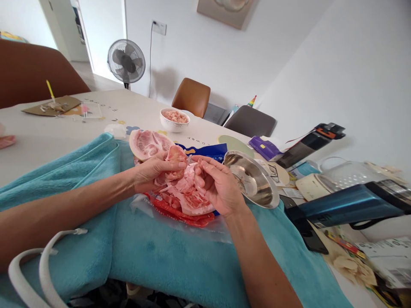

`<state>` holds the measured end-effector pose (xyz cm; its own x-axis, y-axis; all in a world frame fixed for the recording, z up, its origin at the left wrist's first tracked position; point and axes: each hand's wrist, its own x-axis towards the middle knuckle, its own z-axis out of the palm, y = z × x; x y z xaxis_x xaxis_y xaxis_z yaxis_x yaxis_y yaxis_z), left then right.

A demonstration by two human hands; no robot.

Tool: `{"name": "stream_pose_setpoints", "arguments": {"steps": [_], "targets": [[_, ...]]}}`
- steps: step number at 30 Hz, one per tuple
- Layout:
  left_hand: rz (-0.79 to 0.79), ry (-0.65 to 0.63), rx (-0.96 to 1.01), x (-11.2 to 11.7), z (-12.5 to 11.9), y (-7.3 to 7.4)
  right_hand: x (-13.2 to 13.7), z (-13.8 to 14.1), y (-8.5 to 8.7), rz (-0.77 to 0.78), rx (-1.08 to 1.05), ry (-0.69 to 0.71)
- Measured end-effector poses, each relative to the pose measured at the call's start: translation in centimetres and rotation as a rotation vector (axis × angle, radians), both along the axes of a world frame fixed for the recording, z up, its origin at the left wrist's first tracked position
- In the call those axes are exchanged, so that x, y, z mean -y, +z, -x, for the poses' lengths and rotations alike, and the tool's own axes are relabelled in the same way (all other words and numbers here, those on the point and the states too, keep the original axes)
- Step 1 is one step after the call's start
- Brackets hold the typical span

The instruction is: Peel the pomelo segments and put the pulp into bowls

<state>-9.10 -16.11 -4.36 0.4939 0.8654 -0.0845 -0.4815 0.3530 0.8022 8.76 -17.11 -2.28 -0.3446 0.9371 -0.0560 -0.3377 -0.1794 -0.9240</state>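
Observation:
My left hand (pixel 156 170) grips a piece of pink pomelo (pixel 177 155), its thumb pressed on top. Close beside it, my right hand (pixel 221 184) has thumb and forefinger pinched together at the pomelo's edge; whatever is between those fingertips is too small to make out. Beneath both hands lies a heap of pink peel and membrane scraps (pixel 189 196) on a red and clear plastic bag (pixel 180 219). A cut pomelo rind (pixel 149 143) rests behind my left hand. To the right of my right hand, a steel bowl (pixel 271 190) is tilted.
A white bowl (pixel 175 125) of pink pulp stands farther back on the table. Teal cloth (pixel 160 256) covers the near side. At right are a blue bottle (pixel 346 205), a black phone (pixel 310 235), a dark bottle (pixel 305 145) and a purple packet (pixel 266 148). A fan (pixel 126 62) stands behind.

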Motion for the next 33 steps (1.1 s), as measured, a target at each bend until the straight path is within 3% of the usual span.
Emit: {"name": "stream_pose_setpoints", "arguments": {"steps": [7, 18, 26, 29, 33], "targets": [[-0.021, 0.083, -0.157, 1.1, -0.5, 1.3, 0.7, 0.7, 0.1, -0.084, 0.07, -0.021], [-0.07, 0.089, -0.147, 1.0, -0.7, 0.7, 0.9, 1.3, -0.6, -0.237, 0.252, -0.087], [-0.057, 0.162, -0.24, 1.0, -0.7, 0.9, 0.9, 1.7, -1.6, -0.53, 0.579, -0.196], [-0.036, 0.143, -0.276, 1.0, -0.7, 0.9, 1.0, 1.7, -1.8, -0.598, 0.681, -0.235], [-0.009, 0.022, -0.215, 0.8, -0.5, 0.9, 1.2, 1.8, -1.6, -0.576, 0.644, -0.214]]}}
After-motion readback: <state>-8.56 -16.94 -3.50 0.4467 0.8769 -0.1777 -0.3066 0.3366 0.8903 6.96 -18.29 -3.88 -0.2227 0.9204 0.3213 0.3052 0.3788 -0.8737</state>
